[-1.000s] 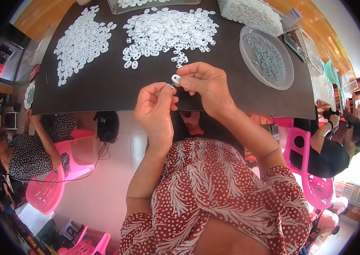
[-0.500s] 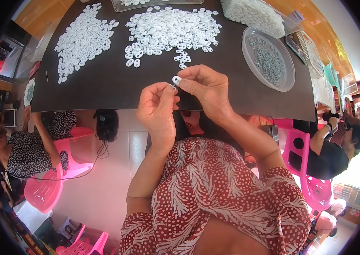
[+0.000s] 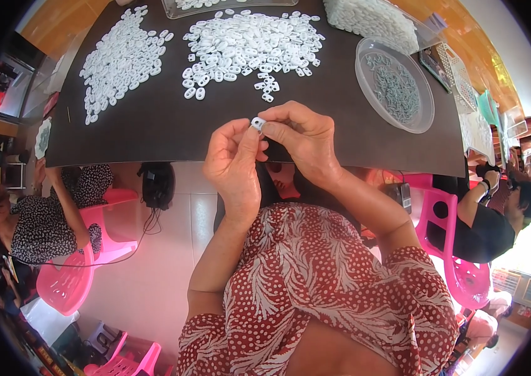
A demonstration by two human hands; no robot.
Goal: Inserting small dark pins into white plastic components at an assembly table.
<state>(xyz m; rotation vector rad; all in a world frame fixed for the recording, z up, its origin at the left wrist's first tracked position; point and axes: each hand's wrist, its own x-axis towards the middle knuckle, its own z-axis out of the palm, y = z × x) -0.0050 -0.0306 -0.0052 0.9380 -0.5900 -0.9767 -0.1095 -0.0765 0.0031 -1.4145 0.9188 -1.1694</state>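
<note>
Both of my hands meet just above the near part of the dark table. Pinched in my right hand (image 3: 303, 139) is a small white oval plastic piece (image 3: 257, 122) with holes in it. The fingers of my left hand (image 3: 234, 160) are closed against the near side of that piece, on a thin metal screw now mostly hidden by the fingertips. Beyond my hands lies a big heap of like white pieces (image 3: 247, 47), with a few trailing toward me (image 3: 267, 86). At the right, a round clear plastic tray (image 3: 426, 113) holds many small grey metal screws (image 3: 394, 91).
A second spread of white pieces (image 3: 118, 66) covers the table's left side. At the back right stands a clear box of white pieces (image 3: 372, 25); another clear tray (image 3: 231, 9) sits at the back. People sit on pink chairs (image 3: 68, 282) to both sides. The table's near edge (image 3: 353, 164) curves below my hands.
My hands have come closer together and slightly lower. The thin dark screw that showed between the left fingertips and the white piece is now covered.
</note>
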